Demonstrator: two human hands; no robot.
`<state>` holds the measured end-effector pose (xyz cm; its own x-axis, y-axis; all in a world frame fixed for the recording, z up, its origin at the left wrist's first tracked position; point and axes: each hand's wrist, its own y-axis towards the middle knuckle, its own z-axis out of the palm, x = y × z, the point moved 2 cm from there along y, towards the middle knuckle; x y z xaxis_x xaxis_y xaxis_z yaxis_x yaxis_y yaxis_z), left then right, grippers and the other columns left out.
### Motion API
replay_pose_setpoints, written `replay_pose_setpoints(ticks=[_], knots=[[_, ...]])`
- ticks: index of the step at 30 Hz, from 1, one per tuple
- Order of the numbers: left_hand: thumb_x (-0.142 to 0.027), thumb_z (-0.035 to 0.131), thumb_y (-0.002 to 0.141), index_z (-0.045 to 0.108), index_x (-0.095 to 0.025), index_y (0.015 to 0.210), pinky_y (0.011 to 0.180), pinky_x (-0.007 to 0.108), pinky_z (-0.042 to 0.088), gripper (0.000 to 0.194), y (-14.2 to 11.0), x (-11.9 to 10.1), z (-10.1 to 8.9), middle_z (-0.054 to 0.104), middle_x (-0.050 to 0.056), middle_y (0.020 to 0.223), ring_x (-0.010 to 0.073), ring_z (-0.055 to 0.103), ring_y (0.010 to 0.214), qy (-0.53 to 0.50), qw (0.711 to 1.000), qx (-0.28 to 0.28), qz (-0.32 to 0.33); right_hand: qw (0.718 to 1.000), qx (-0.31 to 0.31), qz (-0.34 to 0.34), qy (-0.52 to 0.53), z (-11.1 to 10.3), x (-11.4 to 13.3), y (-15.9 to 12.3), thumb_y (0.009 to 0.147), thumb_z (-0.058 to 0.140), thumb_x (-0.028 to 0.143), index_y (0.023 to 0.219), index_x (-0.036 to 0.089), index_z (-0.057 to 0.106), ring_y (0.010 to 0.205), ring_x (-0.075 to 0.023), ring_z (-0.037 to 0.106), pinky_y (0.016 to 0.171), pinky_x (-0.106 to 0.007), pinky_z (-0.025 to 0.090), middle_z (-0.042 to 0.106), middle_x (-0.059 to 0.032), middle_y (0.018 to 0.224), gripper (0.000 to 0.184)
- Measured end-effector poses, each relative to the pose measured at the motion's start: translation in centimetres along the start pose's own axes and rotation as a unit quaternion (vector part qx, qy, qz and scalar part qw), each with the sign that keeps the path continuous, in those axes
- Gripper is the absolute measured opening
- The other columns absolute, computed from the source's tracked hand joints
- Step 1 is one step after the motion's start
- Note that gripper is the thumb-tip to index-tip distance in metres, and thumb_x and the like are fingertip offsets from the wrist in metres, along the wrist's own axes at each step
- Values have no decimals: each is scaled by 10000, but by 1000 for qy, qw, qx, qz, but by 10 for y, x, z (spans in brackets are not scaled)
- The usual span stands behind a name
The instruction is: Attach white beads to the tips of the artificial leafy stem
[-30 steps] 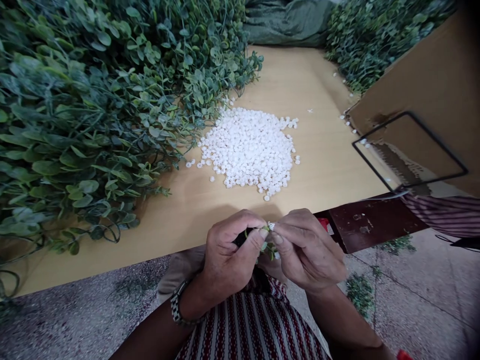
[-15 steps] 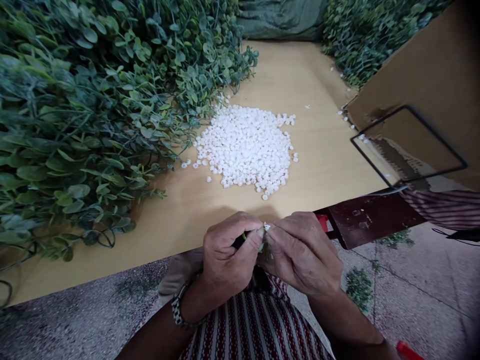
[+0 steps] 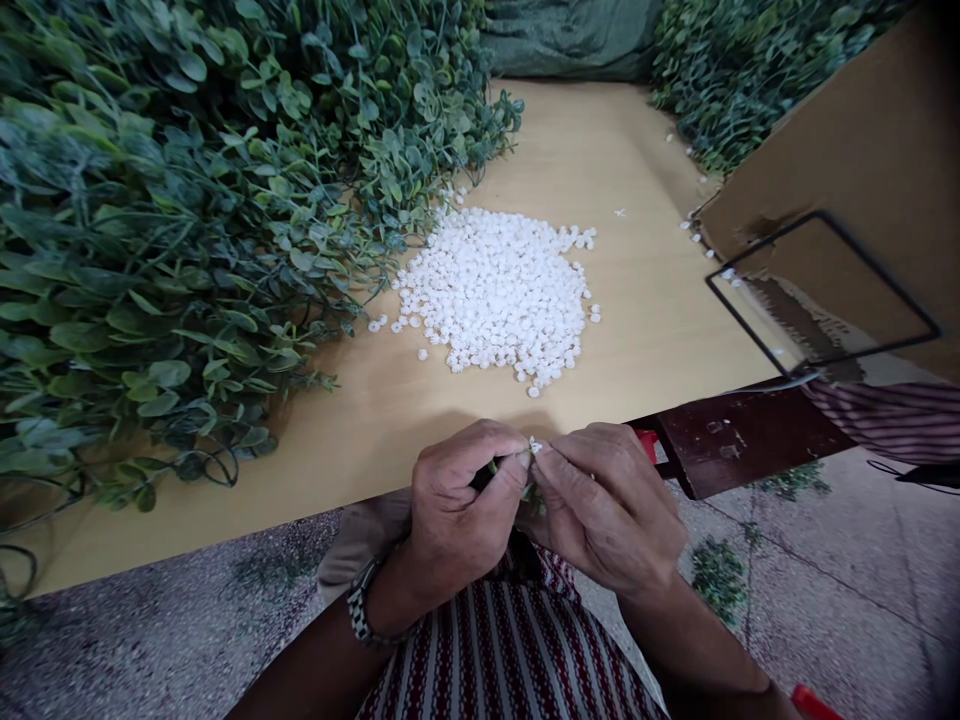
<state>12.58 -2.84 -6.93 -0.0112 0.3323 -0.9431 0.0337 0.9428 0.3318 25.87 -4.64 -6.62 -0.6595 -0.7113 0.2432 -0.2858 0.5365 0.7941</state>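
Observation:
My left hand pinches a thin green plastic stem, mostly hidden by the fingers. Opposite it, my right hand has thumb and forefinger closed on a tiny white piece at the stem's tip. Fingertips of both hands nearly meet, just above the table's near edge. Some green leaves show dimly below them. Beyond the hands lies a heap of small white bead-like pieces on the tan table.
Artificial leafy greenery is piled along the left, with another pile at the back right. A cardboard sheet and a black wire frame stand at right. Leaf sprigs lie on the floor.
The view has shifted slightly. Both hands keep their pinch at the same spot, and the white piece shows a little more between the fingertips.

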Motion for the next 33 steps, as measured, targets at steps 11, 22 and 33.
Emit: replay_pose_setpoints(ticks=[11, 22, 33], knots=[[-145, 647, 802, 679, -151, 700, 543, 232, 496, 107, 4, 4, -4, 640, 22, 630, 123, 573, 567, -98, 990, 59, -82, 956, -8, 156, 249, -2, -11, 10, 831, 596, 80, 977, 172, 681, 662, -133, 628, 529, -261, 528, 663, -26, 750, 192], [-224, 678, 831, 740, -195, 780, 620, 264, 497, 86, 1, 10, -8, 656, 38, 701, 143, 592, 658, -190, 975, 90, -69, 884, 15, 263, 387, 0, -13, 12, 854, 624, 176, 864, 162, 642, 613, -83, 553, 514, -199, 475, 579, 9, 699, 25], [-217, 692, 826, 749, -198, 778, 588, 246, 471, 76, 1, 12, -11, 641, 25, 688, 122, 565, 628, -219, 964, 94, -117, 914, 57, 219, 338, -6, -11, 26, 817, 626, 100, 841, 151, 647, 616, -90, 555, 554, -234, 466, 596, 9, 678, 60]])
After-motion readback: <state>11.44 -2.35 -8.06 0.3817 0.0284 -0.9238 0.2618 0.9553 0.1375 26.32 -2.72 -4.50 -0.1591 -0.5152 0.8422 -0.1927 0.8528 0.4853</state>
